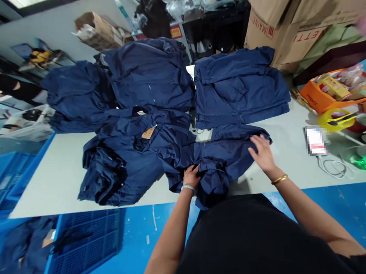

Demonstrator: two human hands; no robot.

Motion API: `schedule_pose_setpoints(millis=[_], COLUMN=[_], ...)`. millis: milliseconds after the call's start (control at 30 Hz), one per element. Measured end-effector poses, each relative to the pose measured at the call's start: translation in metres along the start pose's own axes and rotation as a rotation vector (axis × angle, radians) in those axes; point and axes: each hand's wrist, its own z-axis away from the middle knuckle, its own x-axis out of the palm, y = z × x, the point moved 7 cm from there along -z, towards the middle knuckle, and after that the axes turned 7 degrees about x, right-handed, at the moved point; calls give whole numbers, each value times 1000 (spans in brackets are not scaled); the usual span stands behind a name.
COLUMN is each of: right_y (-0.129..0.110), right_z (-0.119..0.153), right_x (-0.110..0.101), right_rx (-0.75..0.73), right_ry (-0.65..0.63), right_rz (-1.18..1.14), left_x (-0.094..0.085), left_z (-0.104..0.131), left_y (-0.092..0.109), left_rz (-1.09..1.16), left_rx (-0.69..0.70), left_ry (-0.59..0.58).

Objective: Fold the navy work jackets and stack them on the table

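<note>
A rumpled navy jacket (227, 153) lies across the front of the white table, its lower part bunched and hanging over the near edge. My left hand (191, 177) is closed on the jacket's fabric near that bunch, its fingertips partly hidden in the folds. My right hand (262, 151) is at the jacket's right end, fingers spread and resting at the cloth. To the left and overlapping it lies a loose heap of navy garments (141, 163) with a brown paper tag (148, 133) on top.
Navy garment stacks (151, 77) line the table's back. On the right are an orange box (322, 95), a yellow tape roll (335, 118) and a phone (315, 141) with a cable. Blue crates (84, 236) stand at lower left; cardboard boxes (283, 25) rise behind.
</note>
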Motion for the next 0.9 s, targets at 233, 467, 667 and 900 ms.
schedule_pose_setpoints(millis=[233, 467, 667, 900], right_y=[-68, -157, -314, -294], right_z=[30, -22, -12, 13], right_x=[90, 106, 182, 248], right_rx=[-126, -231, -1028, -928], right_ry=[-815, -759, -636, -830], right_rz=[503, 587, 426, 705], left_x=[-1, -21, 5, 29], left_z=[2, 20, 65, 73], left_y=[7, 13, 31, 34], left_rz=[105, 205, 382, 145], left_rx=[-75, -46, 112, 186], left_ry=[16, 116, 11, -217])
